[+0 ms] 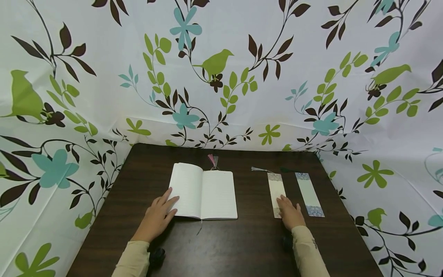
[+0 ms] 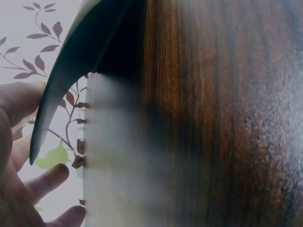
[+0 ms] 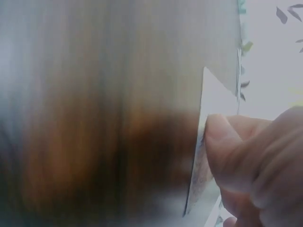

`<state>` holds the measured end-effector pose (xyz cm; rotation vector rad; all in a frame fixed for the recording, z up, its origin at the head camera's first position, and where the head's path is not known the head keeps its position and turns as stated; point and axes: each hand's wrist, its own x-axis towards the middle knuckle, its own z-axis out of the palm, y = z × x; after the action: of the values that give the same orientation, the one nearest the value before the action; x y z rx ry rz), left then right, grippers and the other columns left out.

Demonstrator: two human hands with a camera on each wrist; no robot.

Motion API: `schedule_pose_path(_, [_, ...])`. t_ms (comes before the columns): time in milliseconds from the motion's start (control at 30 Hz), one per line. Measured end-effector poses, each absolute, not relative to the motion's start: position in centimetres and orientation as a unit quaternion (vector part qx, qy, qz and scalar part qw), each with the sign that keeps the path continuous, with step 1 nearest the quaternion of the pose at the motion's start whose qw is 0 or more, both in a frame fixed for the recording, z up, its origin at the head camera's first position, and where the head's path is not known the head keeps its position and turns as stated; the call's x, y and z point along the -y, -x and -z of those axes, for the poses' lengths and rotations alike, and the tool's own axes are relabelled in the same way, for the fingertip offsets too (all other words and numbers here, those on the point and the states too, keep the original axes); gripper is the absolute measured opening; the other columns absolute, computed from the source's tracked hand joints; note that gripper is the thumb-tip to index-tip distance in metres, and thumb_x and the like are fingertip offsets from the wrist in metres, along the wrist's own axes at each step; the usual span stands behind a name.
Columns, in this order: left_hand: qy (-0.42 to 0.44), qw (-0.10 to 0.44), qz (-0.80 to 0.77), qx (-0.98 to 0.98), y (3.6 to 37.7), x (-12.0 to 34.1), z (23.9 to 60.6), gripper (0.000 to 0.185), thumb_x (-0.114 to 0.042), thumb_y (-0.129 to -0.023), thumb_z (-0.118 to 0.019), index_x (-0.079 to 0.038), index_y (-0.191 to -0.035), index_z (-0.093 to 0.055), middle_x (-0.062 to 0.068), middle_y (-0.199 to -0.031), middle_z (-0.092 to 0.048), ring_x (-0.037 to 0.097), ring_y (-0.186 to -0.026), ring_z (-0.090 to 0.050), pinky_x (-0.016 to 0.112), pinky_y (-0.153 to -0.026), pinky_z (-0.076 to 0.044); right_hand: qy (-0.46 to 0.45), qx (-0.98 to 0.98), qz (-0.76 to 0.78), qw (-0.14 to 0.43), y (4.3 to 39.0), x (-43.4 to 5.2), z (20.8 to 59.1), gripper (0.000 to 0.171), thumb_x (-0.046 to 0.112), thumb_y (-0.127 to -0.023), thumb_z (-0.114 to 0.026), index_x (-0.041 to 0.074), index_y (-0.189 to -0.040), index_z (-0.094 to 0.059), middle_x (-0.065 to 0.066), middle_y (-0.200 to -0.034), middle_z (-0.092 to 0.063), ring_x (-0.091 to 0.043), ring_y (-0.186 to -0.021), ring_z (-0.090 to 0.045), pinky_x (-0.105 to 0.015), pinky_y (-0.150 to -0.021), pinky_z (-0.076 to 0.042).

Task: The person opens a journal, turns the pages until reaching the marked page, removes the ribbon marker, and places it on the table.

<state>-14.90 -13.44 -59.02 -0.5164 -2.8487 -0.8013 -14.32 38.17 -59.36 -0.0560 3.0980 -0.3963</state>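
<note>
L hand (image 1: 157, 215) lies flat, fingers straight, on the left page of the open notebook (image 1: 203, 194); R hand (image 1: 290, 212) thumb and fingers pinch the lower end of the pale bookmark (image 1: 276, 188), mid-right on the table (image 1: 242, 246). Risk: thin card may bend or slip from the pinch, and may nudge the adjacent blue bookmark (image 1: 309, 194); unpinned right page could spring shut.

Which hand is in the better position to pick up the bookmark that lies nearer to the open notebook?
Probably the right hand: its fingers already lie on the near bookmark and its thumb sits at the edge. The left hand rests on the open notebook.
</note>
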Motion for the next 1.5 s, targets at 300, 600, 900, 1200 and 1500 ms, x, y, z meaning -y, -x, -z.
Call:
schedule_pose_path(300, [0.177, 0.071, 0.270, 0.944, 14.8, 13.4, 58.8, 0.047, -0.024, -0.099, -0.068, -0.015, -0.144, -0.058, 0.013, -0.164, -0.032, 0.047, -0.131, -0.045, 0.075, -0.090, -0.040, 0.006, -0.991, 0.128, -0.027, 14.1, -40.8, 59.1, 0.054, -0.009, -0.086, -0.069, -0.005, -0.138, -0.056, -0.031, -0.150, -0.044, -0.050, -0.127, -0.052, -0.072, -0.109, -0.024])
schedule_pose_path(600, [0.179, 0.083, 0.264, 0.944, 14.8, 13.3, 58.8, 0.047, -0.023, -0.098, -0.069, -0.015, -0.144, -0.059, 0.014, -0.162, -0.033, 0.048, -0.131, -0.045, 0.075, -0.090, -0.041, 0.008, -0.994, 0.106, -0.038, 14.2, -39.9, 58.6, 0.047, -0.014, -0.086, -0.064, -0.011, -0.132, -0.057, -0.035, -0.144, -0.048, -0.050, -0.129, -0.050, -0.070, -0.107, -0.030])
schedule_pose_path(900, [0.174, 0.056, 0.265, 0.947, 14.7, 13.3, 58.8, 0.048, -0.025, -0.100, -0.067, -0.016, -0.146, -0.057, 0.012, -0.164, -0.030, 0.047, -0.135, -0.041, 0.075, -0.093, -0.038, 0.071, -0.984, 0.151, -0.068, 15.4, -33.9, 57.0, 0.061, -0.013, -0.087, -0.069, -0.008, -0.144, -0.048, -0.029, -0.150, -0.045, -0.045, -0.132, -0.050, -0.063, -0.112, -0.029])
schedule_pose_path(1200, [0.178, 0.063, 0.260, 0.947, 14.7, 13.3, 58.5, 0.047, -0.025, -0.100, -0.067, -0.015, -0.145, -0.058, 0.013, -0.164, -0.031, 0.048, -0.133, -0.042, 0.075, -0.092, -0.039, 0.151, -0.963, 0.224, 0.004, 15.6, -27.0, 58.7, 0.060, 0.010, -0.095, -0.071, 0.000, -0.149, -0.047, -0.020, -0.158, -0.039, -0.038, -0.142, -0.042, -0.056, -0.116, -0.030])
schedule_pose_path(1500, [0.173, 0.065, 0.261, 0.947, 14.7, 13.3, 58.7, 0.047, -0.025, -0.099, -0.068, -0.014, -0.144, -0.058, 0.014, -0.164, -0.032, 0.047, -0.133, -0.043, 0.075, -0.092, -0.039, 0.190, -0.959, 0.208, 0.033, 16.2, -24.6, 59.4, 0.062, 0.021, -0.092, -0.074, 0.008, -0.148, -0.053, -0.016, -0.158, -0.040, -0.039, -0.146, -0.035, -0.067, -0.113, -0.025])
